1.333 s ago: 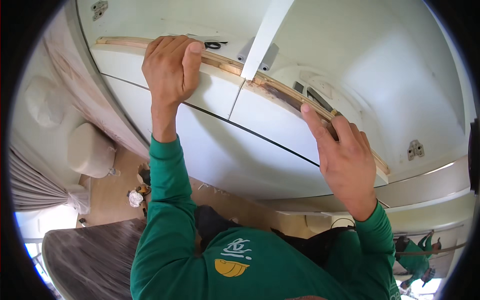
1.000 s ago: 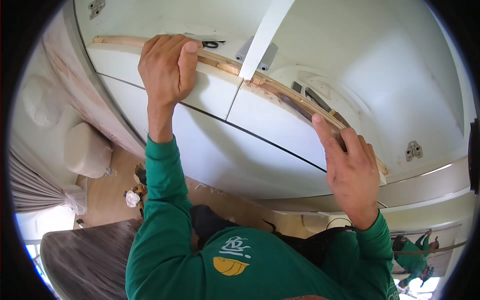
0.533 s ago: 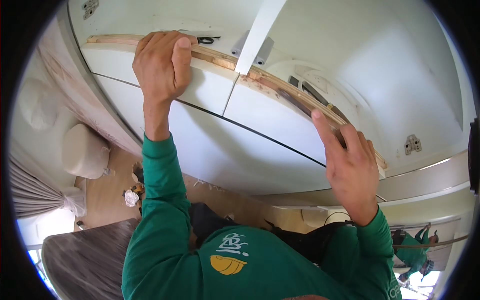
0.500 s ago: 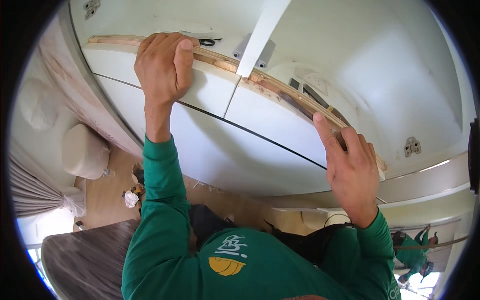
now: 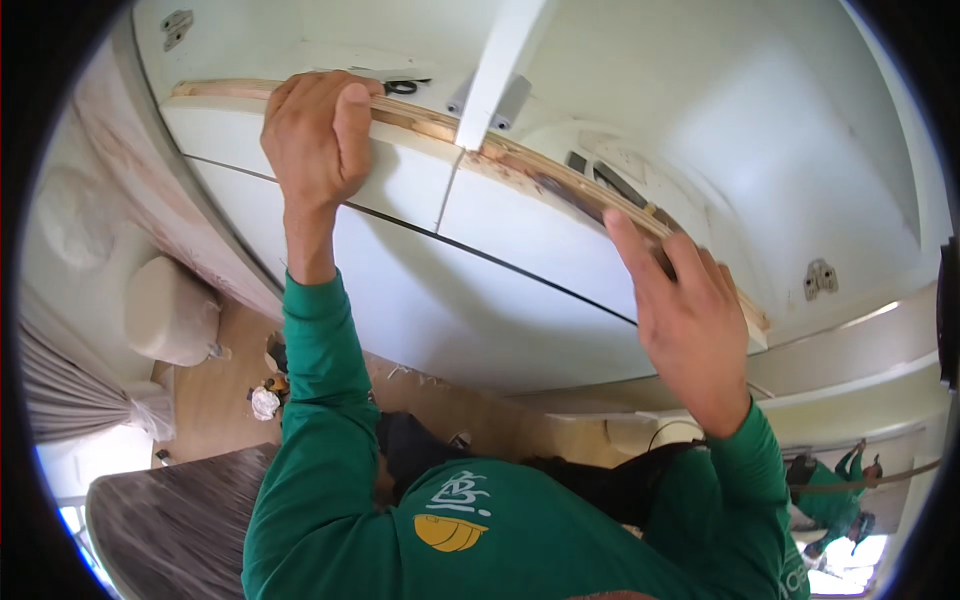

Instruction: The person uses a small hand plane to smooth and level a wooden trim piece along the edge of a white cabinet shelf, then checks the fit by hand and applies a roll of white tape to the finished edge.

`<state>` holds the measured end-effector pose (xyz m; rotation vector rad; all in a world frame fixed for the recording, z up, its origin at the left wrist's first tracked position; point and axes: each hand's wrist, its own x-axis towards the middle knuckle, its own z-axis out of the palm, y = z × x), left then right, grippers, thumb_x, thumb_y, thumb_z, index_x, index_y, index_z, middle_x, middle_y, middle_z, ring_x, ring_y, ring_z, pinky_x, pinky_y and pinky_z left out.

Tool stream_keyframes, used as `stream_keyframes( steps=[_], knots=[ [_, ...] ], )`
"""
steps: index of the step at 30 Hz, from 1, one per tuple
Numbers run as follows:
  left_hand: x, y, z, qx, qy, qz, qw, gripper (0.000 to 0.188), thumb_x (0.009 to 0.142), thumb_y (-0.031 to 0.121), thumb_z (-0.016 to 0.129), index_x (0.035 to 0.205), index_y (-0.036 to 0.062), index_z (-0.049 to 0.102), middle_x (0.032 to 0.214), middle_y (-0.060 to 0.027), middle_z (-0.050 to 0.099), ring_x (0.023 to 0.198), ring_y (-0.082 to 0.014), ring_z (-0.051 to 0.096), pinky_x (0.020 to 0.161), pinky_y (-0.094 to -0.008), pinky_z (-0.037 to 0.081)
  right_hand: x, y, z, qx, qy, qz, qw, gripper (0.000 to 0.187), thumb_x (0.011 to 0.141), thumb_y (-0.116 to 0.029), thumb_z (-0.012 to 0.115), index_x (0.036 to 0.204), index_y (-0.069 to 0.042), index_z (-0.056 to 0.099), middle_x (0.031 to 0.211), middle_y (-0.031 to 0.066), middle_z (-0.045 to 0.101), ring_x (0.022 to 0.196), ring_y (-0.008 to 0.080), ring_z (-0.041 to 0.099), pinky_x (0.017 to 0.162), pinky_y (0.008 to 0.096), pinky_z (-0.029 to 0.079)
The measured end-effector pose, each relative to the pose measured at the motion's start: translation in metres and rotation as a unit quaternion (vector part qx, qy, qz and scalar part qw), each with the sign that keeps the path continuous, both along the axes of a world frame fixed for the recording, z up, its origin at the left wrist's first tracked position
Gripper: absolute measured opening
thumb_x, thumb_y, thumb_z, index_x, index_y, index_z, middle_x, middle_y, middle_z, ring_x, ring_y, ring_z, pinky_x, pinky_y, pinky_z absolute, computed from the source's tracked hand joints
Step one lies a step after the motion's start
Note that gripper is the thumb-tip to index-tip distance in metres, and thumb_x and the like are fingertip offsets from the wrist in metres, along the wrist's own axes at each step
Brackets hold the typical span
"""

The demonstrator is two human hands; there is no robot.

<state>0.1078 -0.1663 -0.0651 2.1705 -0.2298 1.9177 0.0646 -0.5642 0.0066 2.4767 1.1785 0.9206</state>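
A white cabinet (image 5: 480, 290) stands in front of me, its top edge faced with a strip of bare, rough wood (image 5: 420, 118). My left hand (image 5: 318, 150) is closed over that wooden edge left of the upright divider, fingers curled behind it and thumb on my side. Right of the divider, my right hand (image 5: 690, 310) is wrapped around a flat tool with a long dark blade (image 5: 572, 195); its handle is hidden in my palm. The index finger stretches along the blade, which lies against the wood, pointing left. Whether it is a chisel or a file I cannot tell.
Behind the edge lie scissors (image 5: 402, 87), grey rolls (image 5: 512, 102) by the white divider (image 5: 490, 85), and a long dark tool (image 5: 618, 183). Metal hinges (image 5: 820, 280) sit on the cabinet's inner walls. Below are a covered table (image 5: 170, 510) and a beige stool (image 5: 172, 310). Another person (image 5: 835, 490) is at lower right.
My right hand and the bladed tool have shifted slightly left along the wooden edge. My left hand keeps its hold, and the whole view has moved a little.
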Motion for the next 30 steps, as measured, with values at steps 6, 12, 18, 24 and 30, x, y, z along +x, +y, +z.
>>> stream_keyframes(
  steps=[6, 12, 18, 24, 30],
  knots=[
    [-0.004, -0.003, 0.002, -0.003, 0.031, 0.004, 1.000, 0.049, 0.115, 0.024, 0.041, 0.093, 0.0050, 0.081, 0.090, -0.0099, 0.079, 0.087, -0.0358, 0.071, 0.095, -0.0468, 0.055, 0.000, -0.009, -0.004, 0.009, 0.021, 0.000, 1.000, 0.078, 0.095, -0.004, 0.072, 0.168, -0.030, 0.061, 0.102, 0.0036, 0.058, 0.084, 0.0252, 0.062, 0.079, 0.0420, 0.056],
    [-0.005, -0.006, -0.003, -0.020, 0.045, -0.004, 0.999, 0.051, 0.116, 0.026, 0.041, 0.092, 0.0050, 0.080, 0.090, -0.0108, 0.079, 0.087, -0.0362, 0.071, 0.097, -0.0469, 0.055, -0.001, -0.012, 0.005, -0.023, 0.029, -0.020, 0.999, 0.077, 0.097, -0.006, 0.072, 0.168, -0.030, 0.060, 0.102, 0.0039, 0.058, 0.085, 0.0254, 0.062, 0.077, 0.0431, 0.055],
    [-0.007, -0.009, -0.003, -0.017, 0.037, -0.002, 0.999, 0.050, 0.115, 0.026, 0.041, 0.092, 0.0057, 0.080, 0.090, -0.0111, 0.079, 0.088, -0.0366, 0.072, 0.098, -0.0467, 0.055, 0.003, -0.002, 0.006, -0.011, 0.013, 0.007, 1.000, 0.073, 0.097, -0.008, 0.072, 0.166, -0.028, 0.061, 0.103, 0.0040, 0.060, 0.085, 0.0255, 0.063, 0.080, 0.0423, 0.056],
    [-0.006, -0.010, -0.004, -0.018, 0.041, -0.007, 0.999, 0.052, 0.116, 0.027, 0.039, 0.092, 0.0059, 0.079, 0.089, -0.0105, 0.078, 0.088, -0.0366, 0.071, 0.098, -0.0464, 0.054, 0.004, 0.000, 0.003, -0.028, -0.002, -0.001, 1.000, 0.074, 0.095, -0.008, 0.072, 0.166, -0.027, 0.062, 0.103, 0.0035, 0.060, 0.085, 0.0254, 0.063, 0.081, 0.0418, 0.056],
    [0.002, -0.009, -0.004, -0.008, 0.005, -0.006, 1.000, 0.044, 0.113, 0.022, 0.047, 0.089, 0.0079, 0.081, 0.086, -0.0070, 0.077, 0.082, -0.0333, 0.069, 0.093, -0.0451, 0.055, -0.001, 0.002, -0.001, -0.012, 0.013, -0.022, 1.000, 0.074, 0.097, -0.008, 0.070, 0.167, -0.028, 0.060, 0.107, 0.0061, 0.059, 0.091, 0.0268, 0.064, 0.080, 0.0419, 0.056]
  ],
)
